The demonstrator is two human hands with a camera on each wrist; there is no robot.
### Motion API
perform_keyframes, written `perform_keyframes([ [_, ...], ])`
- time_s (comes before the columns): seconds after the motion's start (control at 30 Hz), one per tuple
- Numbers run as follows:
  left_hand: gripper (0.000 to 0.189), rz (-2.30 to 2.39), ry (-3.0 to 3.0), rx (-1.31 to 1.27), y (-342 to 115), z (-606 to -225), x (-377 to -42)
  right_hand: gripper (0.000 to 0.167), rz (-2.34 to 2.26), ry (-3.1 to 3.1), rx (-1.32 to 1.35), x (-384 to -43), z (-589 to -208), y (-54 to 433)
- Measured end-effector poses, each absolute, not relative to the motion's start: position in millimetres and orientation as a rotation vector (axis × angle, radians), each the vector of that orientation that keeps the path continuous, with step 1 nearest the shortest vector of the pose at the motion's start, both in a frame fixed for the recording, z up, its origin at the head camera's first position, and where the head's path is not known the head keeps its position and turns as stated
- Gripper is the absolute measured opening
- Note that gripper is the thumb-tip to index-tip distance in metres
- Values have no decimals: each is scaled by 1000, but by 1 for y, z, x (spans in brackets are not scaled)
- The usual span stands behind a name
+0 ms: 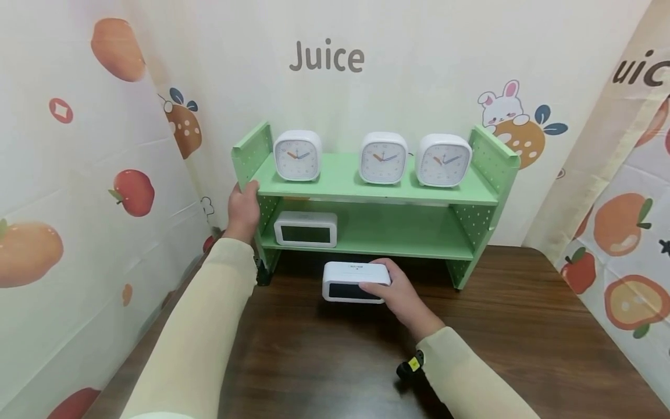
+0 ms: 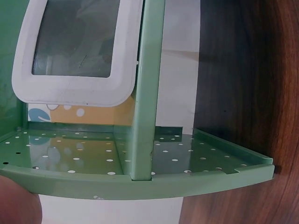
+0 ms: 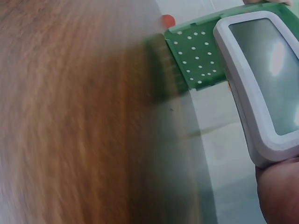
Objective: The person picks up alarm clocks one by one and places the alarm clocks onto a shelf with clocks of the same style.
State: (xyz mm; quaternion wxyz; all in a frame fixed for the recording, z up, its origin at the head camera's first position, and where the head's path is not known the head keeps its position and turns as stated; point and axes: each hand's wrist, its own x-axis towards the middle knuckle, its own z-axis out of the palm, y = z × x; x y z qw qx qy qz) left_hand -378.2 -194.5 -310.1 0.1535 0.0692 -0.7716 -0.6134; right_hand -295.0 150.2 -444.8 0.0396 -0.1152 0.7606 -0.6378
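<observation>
My right hand [image 1: 400, 297] grips the right end of a white digital clock [image 1: 349, 281], held in front of the lower part of a green two-tier shelf [image 1: 335, 195]. The held digital clock's dark screen [image 3: 273, 70] faces the camera in the right wrist view. At the far left, my left hand [image 1: 243, 210] holds the shelf's left side panel [image 1: 253, 152] near the upper board. A second white digital clock [image 1: 306, 229] stands on the lower board at the left, close to that hand. Part of my left thumb [image 2: 17, 200] shows beside the perforated panel.
On the upper board stand three white dial clocks: one at the left [image 1: 298, 155], one right of centre [image 1: 383, 157] and one at the right [image 1: 443, 160]. The shelf stands on a dark wooden table [image 1: 314, 355], with fruit-printed curtains [image 1: 419, 70] behind and at both sides.
</observation>
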Motion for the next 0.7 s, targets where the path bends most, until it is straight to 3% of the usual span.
perform_keyframes([
  [0.7, 62, -1761, -2222, 210, -197, -310, -378, 55, -1880, 2411, -450, -294, -386, 211],
])
